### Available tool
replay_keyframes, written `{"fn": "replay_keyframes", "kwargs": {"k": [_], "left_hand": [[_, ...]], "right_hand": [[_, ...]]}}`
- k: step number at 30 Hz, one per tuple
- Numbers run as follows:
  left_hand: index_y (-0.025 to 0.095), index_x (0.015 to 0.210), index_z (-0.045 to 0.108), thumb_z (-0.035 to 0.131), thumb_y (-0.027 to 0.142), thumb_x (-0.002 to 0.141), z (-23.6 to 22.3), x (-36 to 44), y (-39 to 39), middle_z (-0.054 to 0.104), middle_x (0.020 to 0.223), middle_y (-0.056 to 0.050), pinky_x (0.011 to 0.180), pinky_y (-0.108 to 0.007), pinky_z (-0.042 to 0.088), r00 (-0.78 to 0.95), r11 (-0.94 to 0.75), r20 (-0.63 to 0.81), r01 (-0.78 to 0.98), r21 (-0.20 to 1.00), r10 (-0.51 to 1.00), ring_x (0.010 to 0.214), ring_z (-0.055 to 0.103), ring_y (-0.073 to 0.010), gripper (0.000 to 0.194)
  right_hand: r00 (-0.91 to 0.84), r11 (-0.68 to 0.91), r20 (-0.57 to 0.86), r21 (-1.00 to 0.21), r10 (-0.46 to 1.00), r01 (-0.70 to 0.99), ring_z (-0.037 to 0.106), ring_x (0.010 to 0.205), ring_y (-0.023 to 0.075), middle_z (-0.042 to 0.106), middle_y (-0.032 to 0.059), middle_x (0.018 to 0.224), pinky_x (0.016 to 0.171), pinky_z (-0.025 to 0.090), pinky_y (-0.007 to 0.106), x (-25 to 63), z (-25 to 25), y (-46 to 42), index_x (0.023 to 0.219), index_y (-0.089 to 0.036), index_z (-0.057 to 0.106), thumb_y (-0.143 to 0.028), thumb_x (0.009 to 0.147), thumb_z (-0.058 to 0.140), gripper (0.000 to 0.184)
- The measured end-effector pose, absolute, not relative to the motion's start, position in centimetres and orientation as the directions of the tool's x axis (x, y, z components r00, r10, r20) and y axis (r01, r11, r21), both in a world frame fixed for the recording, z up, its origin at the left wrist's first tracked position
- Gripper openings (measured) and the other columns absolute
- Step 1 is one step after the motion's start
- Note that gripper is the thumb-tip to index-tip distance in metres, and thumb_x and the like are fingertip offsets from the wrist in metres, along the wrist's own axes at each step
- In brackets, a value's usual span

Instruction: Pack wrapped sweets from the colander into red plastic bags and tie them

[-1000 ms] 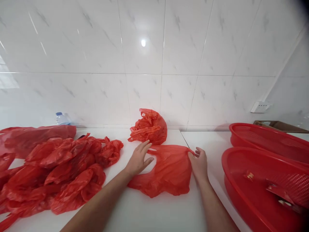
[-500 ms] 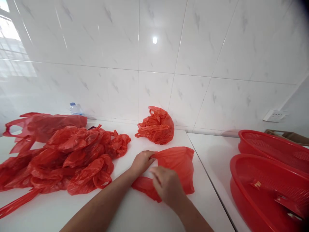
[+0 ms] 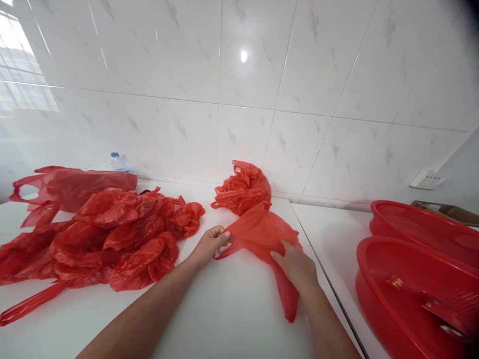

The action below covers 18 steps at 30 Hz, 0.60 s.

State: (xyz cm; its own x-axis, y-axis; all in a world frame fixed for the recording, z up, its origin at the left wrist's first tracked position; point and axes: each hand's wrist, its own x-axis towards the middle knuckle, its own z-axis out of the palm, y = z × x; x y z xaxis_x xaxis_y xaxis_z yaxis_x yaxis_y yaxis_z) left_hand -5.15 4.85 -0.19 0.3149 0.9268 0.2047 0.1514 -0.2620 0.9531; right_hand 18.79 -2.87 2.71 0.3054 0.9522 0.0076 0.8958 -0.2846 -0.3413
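On the tabletop [image 3: 209, 314], the left hand [image 3: 212, 244] is pinching one edge of a red bag [image 3: 262, 232] while the right hand [image 3: 299, 267] is gripping its other side; the bag is lying skewed and creased, so its handling looks unfinished. Leftward, a crumpled heap of red bags [image 3: 123, 239] is lying, apparently untended; farther back, a red bundle [image 3: 245, 192] is sitting near the wall [image 3: 194, 139].

1. Bare left forearm [image 3: 142, 311] extends forward, slanting inward from the lower edge of view.
2. Left hand [image 3: 211, 244]: fingers curled, thumb [image 3: 226, 235] pressed toward them in a pinch.
3. Right forearm [image 3: 329, 321], also bare, angles inward.
4. Right hand [image 3: 299, 267]: back upward, fingers pointing left toward its partner; the hands stand apart.
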Motion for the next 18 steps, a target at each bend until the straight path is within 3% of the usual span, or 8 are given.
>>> {"fn": "replay_keyframes", "kwargs": {"k": [3,6,9,12,15,18], "left_hand": [[0.018,0.07,0.041,0.052,0.05,0.08,-0.2,-4.5,4.0,0.06,0.065,0.0,0.046,-0.019,0.035,0.461,-0.001,0.088,-0.185,0.983,0.883,0.052,0.054,-0.0092,0.036],[0.018,0.067,0.038,0.055,0.047,0.08,-0.2,-4.2,3.7,0.045,0.05,0.006,0.046,-0.019,0.035,0.531,0.128,0.049,-0.291,0.948,0.846,0.046,0.051,-0.0086,0.036],[0.018,0.067,0.04,0.061,0.044,0.076,-0.1,-4.6,3.8,0.033,0.045,0.01,0.044,-0.019,0.033,0.578,0.164,0.029,-0.279,0.946,0.816,0.037,0.037,-0.0049,0.034],[0.017,0.075,0.047,0.067,0.037,0.071,0.3,-5.3,4.0,0.034,0.044,0.01,0.044,-0.018,0.03,0.668,0.202,-0.006,-0.217,0.955,0.745,0.038,0.031,-0.0036,0.029],[0.017,0.084,0.05,0.072,0.031,0.066,0.8,-5.8,4.0,0.042,0.049,0.009,0.043,-0.017,0.024,0.766,0.209,-0.074,-0.08,0.975,0.638,0.039,0.03,-0.0029,0.031],[0.019,0.086,0.053,0.075,0.029,0.06,1.5,-6.0,3.7,0.047,0.057,0.008,0.042,-0.017,0.023,0.803,0.191,-0.167,0.067,0.979,0.572,0.041,0.031,-0.0031,0.036]], "right_hand": [[0.272,-0.254,-0.008,-0.385,0.962,0.888,0.047,0.113,0.0283,0.049,0.0134,0.127,0.08,0.042,0.037,18.6,2.0,-2.6,0.134,-0.017,0.038,-0.059,0.071,0.05,0.077],[0.198,-0.179,0.007,-0.393,0.98,0.902,0.043,0.117,0.0285,0.048,0.0112,0.127,0.085,0.04,0.036,18.6,1.4,-2.5,0.135,-0.019,0.038,-0.05,0.063,0.062,0.082],[0.232,-0.191,0.033,-0.463,0.972,0.866,0.054,0.102,0.0237,0.056,0.0076,0.117,0.075,0.042,0.032,19.8,1.1,-2.3,0.12,-0.022,0.053,-0.033,0.071,0.051,0.049],[0.347,-0.254,0.068,-0.553,0.936,0.793,0.06,0.079,0.0196,0.063,0.0047,0.098,0.061,0.04,0.03,21.7,1.3,-2.3,0.09,-0.025,0.063,-0.026,0.075,0.041,0.027],[0.531,-0.322,0.184,-0.62,0.827,0.716,0.058,0.079,0.0215,0.062,0.0064,0.099,0.059,0.038,0.031,23.5,1.7,-2.4,0.086,-0.025,0.064,-0.023,0.068,0.046,0.025],[0.713,-0.326,0.194,-0.788,0.674,0.523,0.057,0.087,0.0256,0.059,0.0099,0.104,0.064,0.039,0.033,24.7,1.5,-2.4,0.096,-0.024,0.062,-0.024,0.062,0.052,0.035]]}}
